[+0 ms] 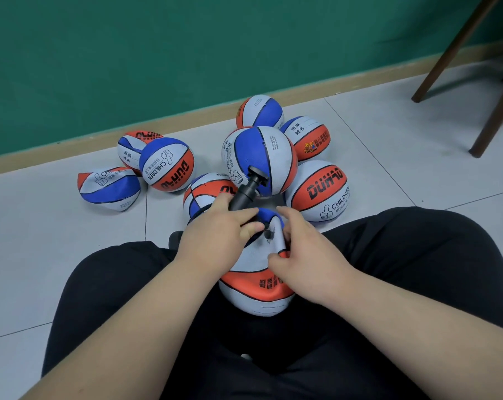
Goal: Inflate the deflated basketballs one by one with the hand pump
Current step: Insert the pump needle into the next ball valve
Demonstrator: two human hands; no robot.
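- Step: hooking the pump up. My left hand (215, 235) is wrapped round the pump (244, 194), handle pointing to 1 o'clock.
- Right hand (305, 255) pinches a fold of the lap ball (256, 287), at 6 o'clock of the pile.
- Next, I judge: seat the needle squarely, then stroke. I can't tell if it's in.
- Count: one pump, nine balls, eight of them floor balls (262, 157).
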